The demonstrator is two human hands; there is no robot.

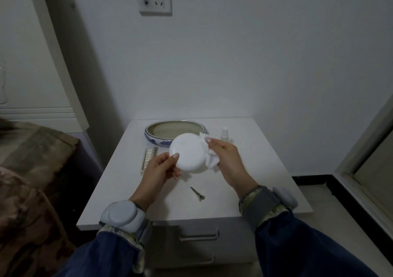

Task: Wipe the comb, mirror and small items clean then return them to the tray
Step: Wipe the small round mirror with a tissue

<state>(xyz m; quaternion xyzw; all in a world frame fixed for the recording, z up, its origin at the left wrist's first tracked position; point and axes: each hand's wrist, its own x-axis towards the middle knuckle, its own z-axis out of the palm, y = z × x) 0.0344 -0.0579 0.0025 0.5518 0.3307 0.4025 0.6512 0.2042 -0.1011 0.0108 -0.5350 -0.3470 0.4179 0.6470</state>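
**Holding the round mirror above the nightstand, cloth at its right edge**

Gripping the closed white round mirror (188, 153) from its left rim, the left hand (160, 170) has its thumb pressed on the upper face and its fingers curled beneath. The right hand (225, 156) pinches a crumpled white cloth (209, 158) against the mirror's right rim, thumb and fingertips closed on the fabric. Both hands hold the mirror clear of the white nightstand (244, 181), tilted toward the camera.

Beyond the grip, partly hidden by the mirror's far edge, sits the blue-and-white ceramic tray (156, 136), near the wall. Left of the grip a comb (148, 157) lies on the surface, its near end hidden behind the left hand. Below the grip, toward the front edge, a metal hair clip (197, 194) lies alone with bare tabletop around it. Just beyond the right hand stands a small white dropper bottle (225, 134). Bare surface extends right of the right hand to the nightstand's side edge.
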